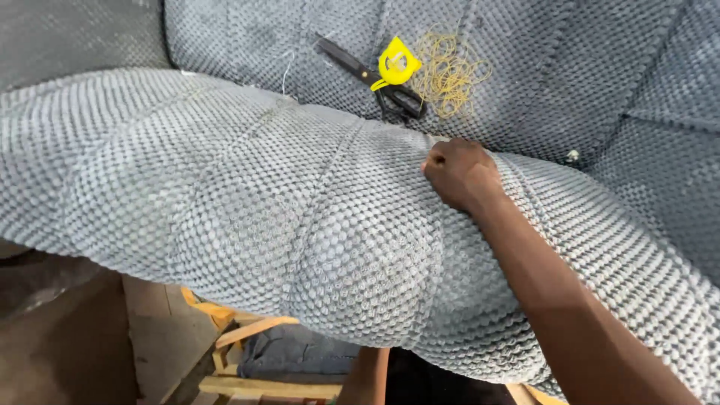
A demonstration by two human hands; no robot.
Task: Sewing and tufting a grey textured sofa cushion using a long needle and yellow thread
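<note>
Your right hand [459, 174] is clenched, pinching the grey bobbled upholstery fabric [300, 225] on the rounded, padded cushion edge, near a stitched seam. Your left forearm [365, 375] goes under the cushion at 6 o'clock; its fingers are hidden, so I cannot tell their state. At 12 o'clock from your right hand lie black scissors [371, 77], a yellow plastic tape measure [396, 64] and a loose tangle of thin yellow rubber bands [450, 71]. Wooden frame slats [255, 360] show below.

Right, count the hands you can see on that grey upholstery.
1. The right hand is closed into a fist on the top edge of the grey cushion, just below the black scissors. The left hand is hidden under the cushion; only its forearm shows.
</note>
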